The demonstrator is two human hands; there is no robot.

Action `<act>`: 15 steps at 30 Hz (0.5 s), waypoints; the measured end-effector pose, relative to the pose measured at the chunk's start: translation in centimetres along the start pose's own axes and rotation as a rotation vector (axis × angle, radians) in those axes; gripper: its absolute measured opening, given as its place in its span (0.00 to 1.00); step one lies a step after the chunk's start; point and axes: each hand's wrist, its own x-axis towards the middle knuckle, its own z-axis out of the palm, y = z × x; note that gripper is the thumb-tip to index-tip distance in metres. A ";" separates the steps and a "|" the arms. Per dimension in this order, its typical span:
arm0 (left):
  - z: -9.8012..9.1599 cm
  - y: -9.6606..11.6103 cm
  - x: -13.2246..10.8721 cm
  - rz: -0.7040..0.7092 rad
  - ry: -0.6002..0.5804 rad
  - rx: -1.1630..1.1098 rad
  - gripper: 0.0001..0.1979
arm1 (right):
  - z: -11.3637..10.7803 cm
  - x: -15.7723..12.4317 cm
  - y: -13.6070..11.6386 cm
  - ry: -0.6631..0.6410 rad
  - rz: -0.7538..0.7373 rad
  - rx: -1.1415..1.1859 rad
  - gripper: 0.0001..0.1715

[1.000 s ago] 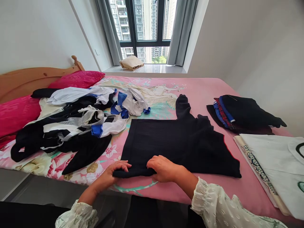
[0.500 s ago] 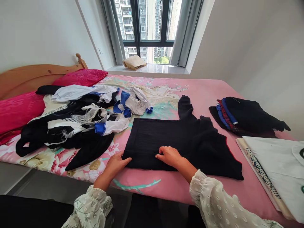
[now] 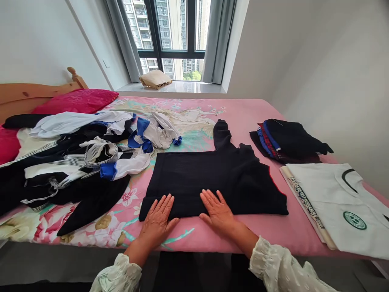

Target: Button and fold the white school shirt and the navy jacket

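Observation:
A black long-sleeved top [image 3: 194, 174] lies spread on the bed, its hem to the left and a red-edged neckline to the right. One sleeve points away toward the window. The near side is folded over in a strip along the front. My left hand [image 3: 158, 219] rests flat on the near left corner of this strip, fingers stretched out. Flat on the same folded strip, further right, lies my right hand [image 3: 217, 211], its fingers spread. Neither hand grips the cloth.
Left on the bed is a loose heap of black, white and blue clothes [image 3: 82, 162] near a red pillow [image 3: 75, 101]. To the right are a folded dark stack [image 3: 291, 138] and folded white shirts [image 3: 331, 194]. The bed's front edge [image 3: 212, 247] runs close to me.
Both hands have let go of the black top's near edge and now lie flat on it with fingers extended. The view has shifted to the right.

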 end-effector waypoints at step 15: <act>1.8 2.5 2.7 -0.044 -0.036 0.099 0.30 | -1.8 -10.4 8.6 0.434 0.460 -0.096 0.28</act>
